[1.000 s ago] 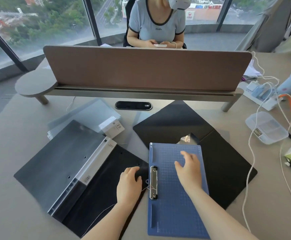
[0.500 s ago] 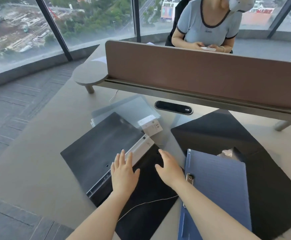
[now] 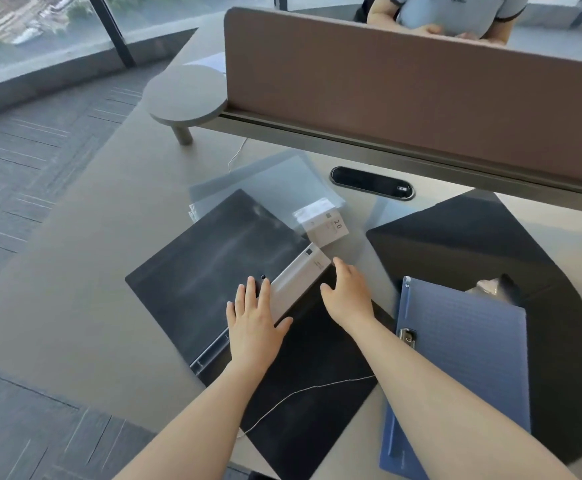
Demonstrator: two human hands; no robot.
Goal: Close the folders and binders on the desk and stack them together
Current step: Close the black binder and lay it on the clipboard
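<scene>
Black binder (image 3: 213, 258) lay open on desk (image 3: 85, 271), left of centre, pale spine strip (image 3: 293, 278) facing up. Left hand (image 3: 253, 322) flat, fingers spread, on spine strip and left cover, gripping nothing. Right hand (image 3: 350, 296) open over right cover, probably touching; contact unclear. Blue clipboard folder (image 3: 466, 358) closed just right, overlapping open black folder (image 3: 511, 247). Clear sleeves (image 3: 282, 181) lay behind binder.

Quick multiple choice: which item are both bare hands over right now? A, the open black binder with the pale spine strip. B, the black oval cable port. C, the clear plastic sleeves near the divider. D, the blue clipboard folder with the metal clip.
A: the left hand and right hand are spread over the open black binder with the pale spine strip, gripping nothing.
</scene>
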